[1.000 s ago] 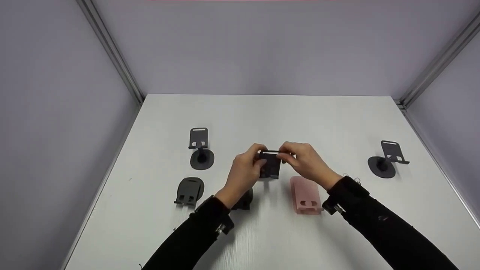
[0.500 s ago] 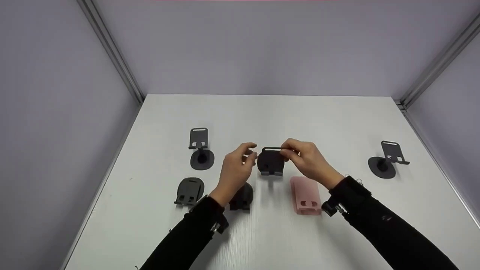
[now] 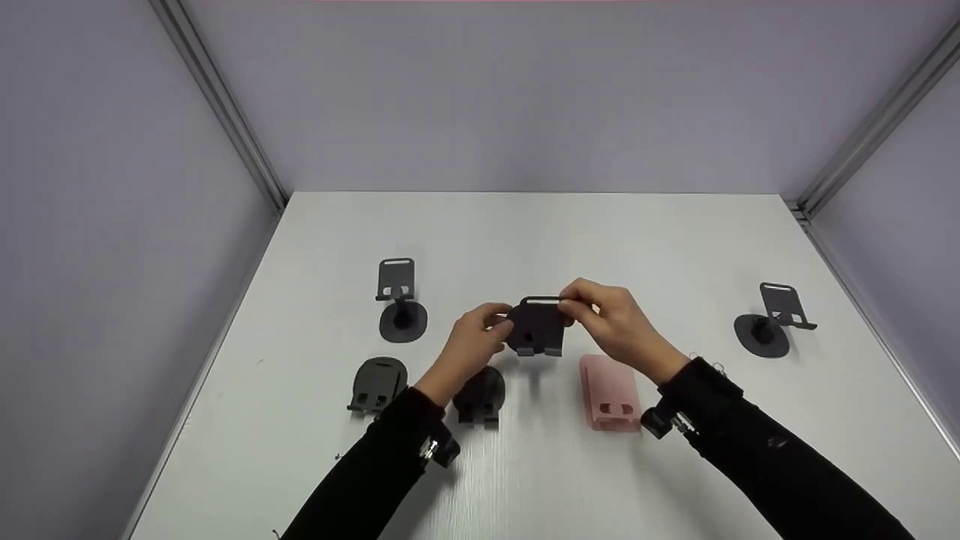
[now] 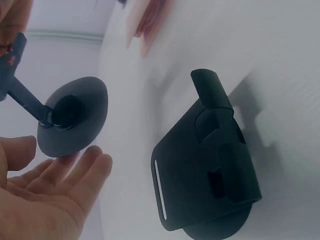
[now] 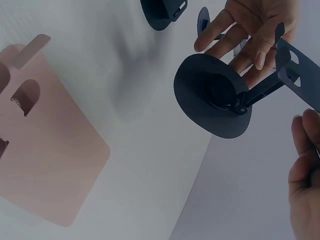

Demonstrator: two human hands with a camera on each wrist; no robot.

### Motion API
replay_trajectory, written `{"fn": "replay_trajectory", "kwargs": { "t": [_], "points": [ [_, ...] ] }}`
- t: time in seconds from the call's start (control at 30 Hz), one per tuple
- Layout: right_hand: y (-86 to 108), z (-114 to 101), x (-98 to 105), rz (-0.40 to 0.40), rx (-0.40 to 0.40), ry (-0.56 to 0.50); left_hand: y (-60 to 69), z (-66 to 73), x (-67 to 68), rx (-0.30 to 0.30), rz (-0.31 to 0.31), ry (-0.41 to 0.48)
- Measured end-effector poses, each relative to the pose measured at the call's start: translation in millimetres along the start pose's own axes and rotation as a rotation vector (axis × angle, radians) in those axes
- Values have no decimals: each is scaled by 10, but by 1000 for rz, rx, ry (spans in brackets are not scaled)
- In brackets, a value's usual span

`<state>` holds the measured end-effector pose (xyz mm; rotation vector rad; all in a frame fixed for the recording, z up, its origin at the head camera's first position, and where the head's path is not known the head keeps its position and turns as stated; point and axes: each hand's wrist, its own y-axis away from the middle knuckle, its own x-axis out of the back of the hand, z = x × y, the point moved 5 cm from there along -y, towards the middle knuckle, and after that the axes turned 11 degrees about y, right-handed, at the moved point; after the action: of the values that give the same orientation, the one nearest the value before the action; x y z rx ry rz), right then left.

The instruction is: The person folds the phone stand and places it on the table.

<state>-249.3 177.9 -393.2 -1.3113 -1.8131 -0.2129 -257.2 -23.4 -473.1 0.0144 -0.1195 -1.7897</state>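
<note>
A dark phone stand is held above the table, its plate swung apart from its round base. My right hand pinches the plate's slotted edge between thumb and fingers. At the base's left side is my left hand, fingers loosely extended around the rim; in the right wrist view, the left hand spreads behind the base. Whether those fingers touch the rim is hard to tell. Below the left hand lies a folded dark phone stand. A pink folded phone stand lies below the right hand.
Another folded dark stand lies to the left. Unfolded dark stands stand at the left back and far right. The white table has walls on its left, back and right.
The left hand let go of the stand, drew left, then came back toward its base. The plate and base have swung apart while the right hand kept its pinch.
</note>
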Motion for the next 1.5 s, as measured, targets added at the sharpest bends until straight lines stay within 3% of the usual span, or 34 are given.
{"fn": "replay_trajectory", "kwargs": {
  "t": [0.4,0.73,1.13,1.5],
  "points": [
    [21,-89,-32,27,52,-22,25,-16,-1,45,14,99],
    [4,-110,18,26,27,-18,52,58,8,-12,58,120],
    [9,-159,-6,2,-15,-45,90,51,10,-46,75,228],
    [66,-121,-125,-22,-62,-87,126,96,37,-164,82,190]
  ]
}}
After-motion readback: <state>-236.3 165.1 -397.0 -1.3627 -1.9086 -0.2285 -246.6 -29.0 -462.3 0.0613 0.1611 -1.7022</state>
